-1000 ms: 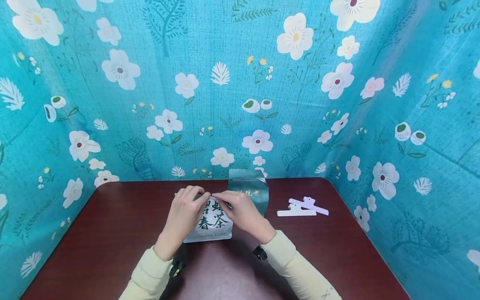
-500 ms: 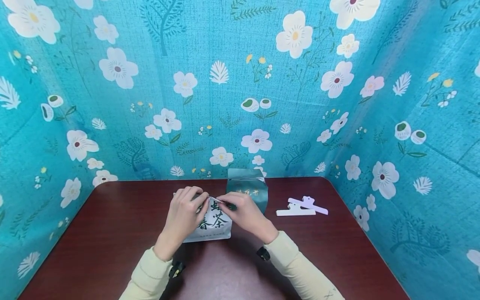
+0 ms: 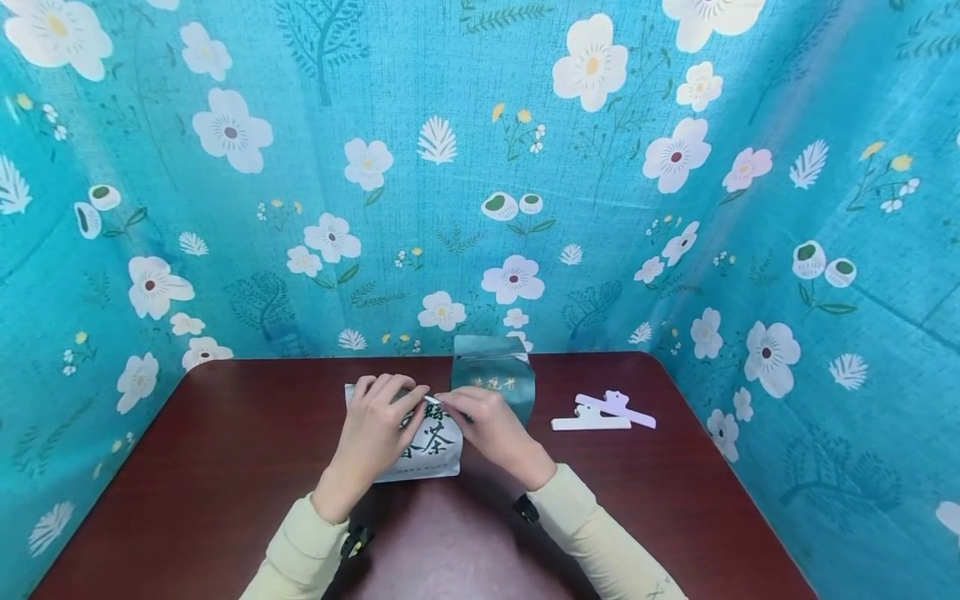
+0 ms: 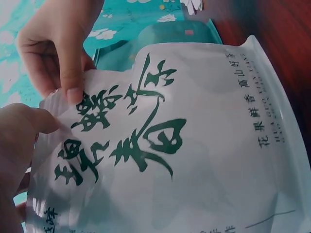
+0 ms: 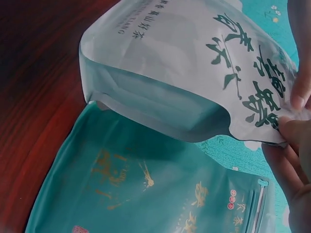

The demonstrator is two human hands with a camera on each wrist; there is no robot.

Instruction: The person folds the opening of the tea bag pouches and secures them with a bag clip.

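A white tea pouch (image 3: 433, 446) with large green characters stands on the dark red table (image 3: 225, 467), tilted toward me. My left hand (image 3: 415, 400) pinches its top edge from the left and my right hand (image 3: 448, 403) pinches the same edge from the right, fingertips almost meeting. In the left wrist view the white pouch (image 4: 194, 145) fills the frame, with a thumb of the right hand (image 4: 70, 73) pressed on its upper corner. The right wrist view shows the white pouch (image 5: 184, 63) with its bottom gusset spread, lying against a teal pouch (image 5: 146, 184).
The teal pouch (image 3: 495, 379) stands upright just behind my right hand. Two white sealing clips (image 3: 600, 415) lie on the table to the right. Flowered teal cloth walls (image 3: 480, 167) enclose the table at the back and both sides.
Both hands have shifted slightly right and lower along the white pouch's top edge, covering more of the printing. The teal pouch and the clips have not moved.
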